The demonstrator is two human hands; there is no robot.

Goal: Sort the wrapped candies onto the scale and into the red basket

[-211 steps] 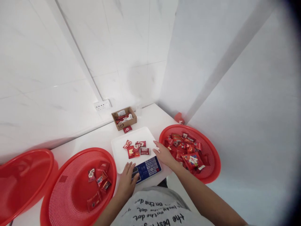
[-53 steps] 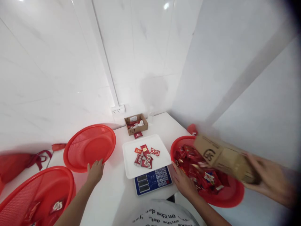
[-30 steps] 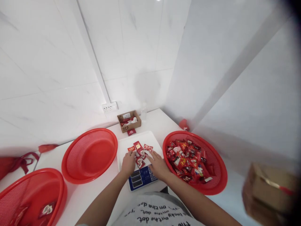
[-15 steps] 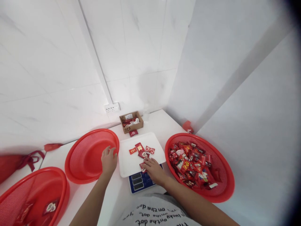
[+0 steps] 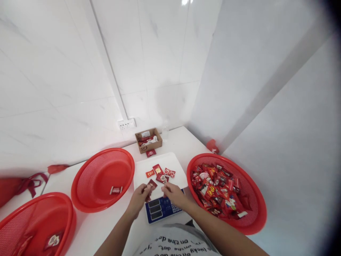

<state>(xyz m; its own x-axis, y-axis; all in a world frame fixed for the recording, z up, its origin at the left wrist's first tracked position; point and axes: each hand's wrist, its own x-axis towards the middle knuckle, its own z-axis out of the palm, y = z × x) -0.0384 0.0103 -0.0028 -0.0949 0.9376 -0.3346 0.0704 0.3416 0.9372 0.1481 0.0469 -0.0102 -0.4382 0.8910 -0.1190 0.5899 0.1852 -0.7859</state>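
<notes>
Red packet in left hand, right hand nearby, round-cornered white tray

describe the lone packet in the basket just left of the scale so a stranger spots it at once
Left of the blue-and-white scale sits the nearest red basket. On its floor lies a small red packet with pale ends and white marks. It lies alone, unlike the heaped packets on the right.

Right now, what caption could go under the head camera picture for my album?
Left hand pinching a red packet over a white tray, right hand close by, heaped red basket alongside.
</notes>
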